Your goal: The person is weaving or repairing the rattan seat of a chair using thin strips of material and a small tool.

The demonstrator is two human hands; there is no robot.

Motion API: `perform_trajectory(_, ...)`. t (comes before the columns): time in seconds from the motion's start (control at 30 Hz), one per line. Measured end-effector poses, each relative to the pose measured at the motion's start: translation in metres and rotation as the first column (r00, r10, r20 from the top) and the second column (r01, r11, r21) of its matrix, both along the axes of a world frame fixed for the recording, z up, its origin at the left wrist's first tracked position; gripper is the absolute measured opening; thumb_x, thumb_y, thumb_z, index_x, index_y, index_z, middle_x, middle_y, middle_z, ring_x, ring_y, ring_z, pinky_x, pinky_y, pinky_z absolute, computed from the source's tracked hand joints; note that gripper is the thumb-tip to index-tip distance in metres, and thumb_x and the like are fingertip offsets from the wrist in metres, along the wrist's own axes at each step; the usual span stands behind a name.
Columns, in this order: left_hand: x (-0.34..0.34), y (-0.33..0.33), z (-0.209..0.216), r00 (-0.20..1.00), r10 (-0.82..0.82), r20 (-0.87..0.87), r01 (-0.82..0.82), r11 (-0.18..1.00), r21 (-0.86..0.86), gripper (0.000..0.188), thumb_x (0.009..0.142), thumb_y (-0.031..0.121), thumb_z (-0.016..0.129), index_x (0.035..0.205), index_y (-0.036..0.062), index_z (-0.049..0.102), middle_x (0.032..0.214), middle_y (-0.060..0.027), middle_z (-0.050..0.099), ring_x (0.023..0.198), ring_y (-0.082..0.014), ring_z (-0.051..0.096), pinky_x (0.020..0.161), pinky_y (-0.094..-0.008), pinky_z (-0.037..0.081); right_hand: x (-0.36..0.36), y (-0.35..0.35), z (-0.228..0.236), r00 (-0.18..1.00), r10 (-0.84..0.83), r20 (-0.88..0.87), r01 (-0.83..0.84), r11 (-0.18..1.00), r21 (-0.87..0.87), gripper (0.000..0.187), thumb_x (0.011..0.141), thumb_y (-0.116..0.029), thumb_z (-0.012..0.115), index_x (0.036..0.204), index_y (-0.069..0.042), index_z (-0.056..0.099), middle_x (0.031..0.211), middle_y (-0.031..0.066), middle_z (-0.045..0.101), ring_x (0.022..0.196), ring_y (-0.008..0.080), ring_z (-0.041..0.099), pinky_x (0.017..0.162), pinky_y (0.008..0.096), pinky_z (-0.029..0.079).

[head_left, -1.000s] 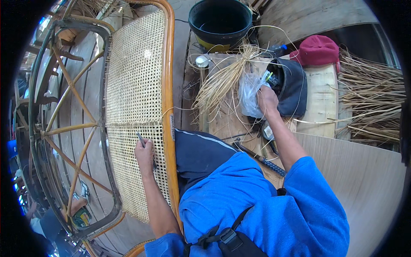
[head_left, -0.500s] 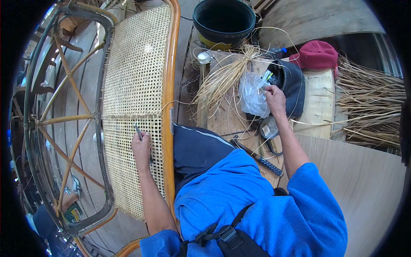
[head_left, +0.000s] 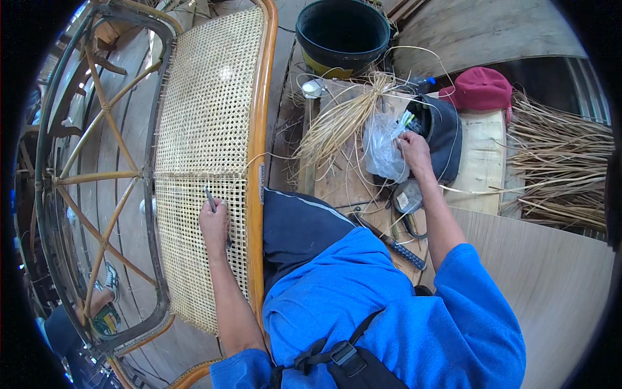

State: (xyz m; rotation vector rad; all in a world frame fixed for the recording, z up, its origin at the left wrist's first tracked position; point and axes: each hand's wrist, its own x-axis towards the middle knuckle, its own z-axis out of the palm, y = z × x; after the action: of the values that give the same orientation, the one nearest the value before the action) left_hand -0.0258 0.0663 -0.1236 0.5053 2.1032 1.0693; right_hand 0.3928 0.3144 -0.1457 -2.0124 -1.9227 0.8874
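Note:
My left hand [head_left: 214,222] is closed around a slim, dark pointed tool [head_left: 208,194]; its tip points away from me, and a thin dark end shows below the hand. Under that hand lies the woven cane panel [head_left: 206,97], framed along its right edge by a glossy brown rail [head_left: 259,117]. Out to the right, my right hand [head_left: 414,152] has its fingers closed at the edge of a clear plastic bag [head_left: 384,148]. Small green and white items [head_left: 405,120] show at the bag's top. Directly behind stands an open black bag [head_left: 444,136].
A bundle of cane strands [head_left: 337,123] rests on the wooden board, near a dark bucket [head_left: 342,35]. A hammer-like tool with a wrapped grip [head_left: 407,253] lies closer to me. Farther right are a red cap [head_left: 483,89] and more loose cane [head_left: 560,162]. A bare chair frame [head_left: 97,178] stands left.
My right hand has shifted slightly at the clear plastic bag, which has changed shape a little. The left hand stays in place with the pointed tool.

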Motion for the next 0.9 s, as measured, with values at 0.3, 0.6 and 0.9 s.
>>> perform_trajectory(0.3,-0.004,-0.004,-0.006,0.999,-0.013,-0.033,0.014,1.000,0.012,0.012,0.086,0.015,0.056,0.082,0.0040,0.056,0.062,0.0020,0.048,0.047,-0.0058,0.043,0.044,-0.0207,0.037,-0.001,-0.020,0.040,0.721,-0.333,-0.608,0.164,0.934,-0.317,0.016,0.082,-0.004,0.062,0.098,-0.002,0.060,0.066,0.0018,0.058,0.058,0.0062,0.054,0.046,0.0207,0.041)
perform_trajectory(0.6,0.001,-0.001,0.005,1.000,0.005,-0.004,-0.005,1.000,-0.016,0.013,0.086,0.016,0.056,0.081,0.0039,0.055,0.063,0.0020,0.048,0.050,-0.0069,0.044,0.045,-0.0227,0.039,-0.009,-0.014,0.017,0.969,0.198,0.147,-0.198,0.980,-0.018,0.026,0.082,-0.025,0.055,0.089,-0.002,0.066,0.089,0.0230,0.063,0.090,0.0389,0.061,0.079,0.0446,0.048)
perform_trajectory(0.9,0.003,0.001,0.001,1.000,0.031,0.001,-0.031,0.999,0.020,0.010,0.085,0.011,0.056,0.078,0.0060,0.052,0.057,0.0031,0.046,0.044,-0.0053,0.039,0.041,-0.0220,0.032,-0.031,-0.006,-0.001,0.961,-0.045,0.272,0.035,0.999,0.040,0.030,0.085,-0.028,0.053,0.096,-0.004,0.065,0.098,0.0239,0.063,0.093,0.0424,0.060,0.080,0.0470,0.047)
